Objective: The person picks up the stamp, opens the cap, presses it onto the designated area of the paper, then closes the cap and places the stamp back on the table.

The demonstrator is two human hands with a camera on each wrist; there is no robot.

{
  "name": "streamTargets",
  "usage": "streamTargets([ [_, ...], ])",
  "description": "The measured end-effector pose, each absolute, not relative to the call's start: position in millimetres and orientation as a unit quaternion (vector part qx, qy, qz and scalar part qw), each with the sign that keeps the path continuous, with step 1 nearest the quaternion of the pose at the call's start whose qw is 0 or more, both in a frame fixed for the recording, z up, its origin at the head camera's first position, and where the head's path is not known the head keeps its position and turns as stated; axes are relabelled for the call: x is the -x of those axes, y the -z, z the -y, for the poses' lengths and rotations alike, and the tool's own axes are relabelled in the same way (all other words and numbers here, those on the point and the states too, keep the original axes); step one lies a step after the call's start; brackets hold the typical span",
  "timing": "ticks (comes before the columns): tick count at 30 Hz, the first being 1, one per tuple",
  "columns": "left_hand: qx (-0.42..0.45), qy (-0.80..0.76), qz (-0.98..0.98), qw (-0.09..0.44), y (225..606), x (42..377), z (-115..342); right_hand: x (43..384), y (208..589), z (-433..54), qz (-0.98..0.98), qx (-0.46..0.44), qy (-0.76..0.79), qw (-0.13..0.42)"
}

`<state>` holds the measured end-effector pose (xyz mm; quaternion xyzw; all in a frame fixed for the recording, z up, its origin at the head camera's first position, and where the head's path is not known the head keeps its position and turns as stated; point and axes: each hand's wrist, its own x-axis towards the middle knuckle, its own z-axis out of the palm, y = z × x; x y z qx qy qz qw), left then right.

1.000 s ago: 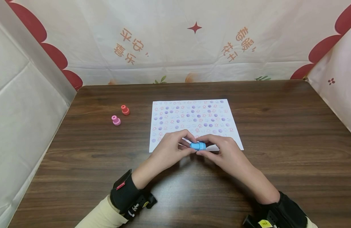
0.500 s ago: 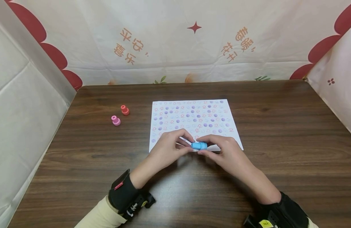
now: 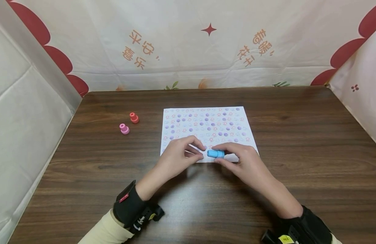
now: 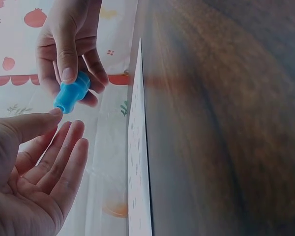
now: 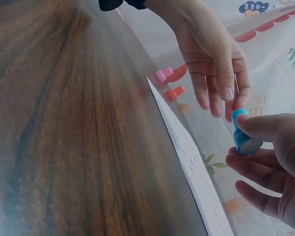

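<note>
My right hand pinches a small blue stamp between thumb and fingers, above the near edge of a white sheet of paper. The stamp lies sideways, its narrow handle end toward the left. In the right wrist view the stamp shows its round wide end. My left hand is just left of the handle, fingers spread and holding nothing in the head view. Rows of purple, red and pale blue prints cover the sheet; both hands hide part of its lower edge.
A red stamp and a pink stamp stand left of the paper on the brown wooden table. A printed white cloth hangs behind the table's far edge.
My left hand has let go of the blue stamp's handle and moved left, away from it. The right hand, holding the stamp, has shifted slightly right and up.
</note>
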<state>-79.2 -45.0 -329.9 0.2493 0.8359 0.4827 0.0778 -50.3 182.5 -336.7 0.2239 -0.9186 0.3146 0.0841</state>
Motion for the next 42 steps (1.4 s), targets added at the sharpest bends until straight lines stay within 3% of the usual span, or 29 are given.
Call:
streamTargets([
  [15,-0.236,-0.5,-0.831,0.058,322.7,84.0,55.7,54.4,323.6,-199.1,0.916,-0.197,-0.316,0.147],
  [42,-0.195,-0.491,-0.849,0.021,307.2,90.4,88.5,57.0,312.3,-231.0,0.904,-0.161,-0.35,0.183],
])
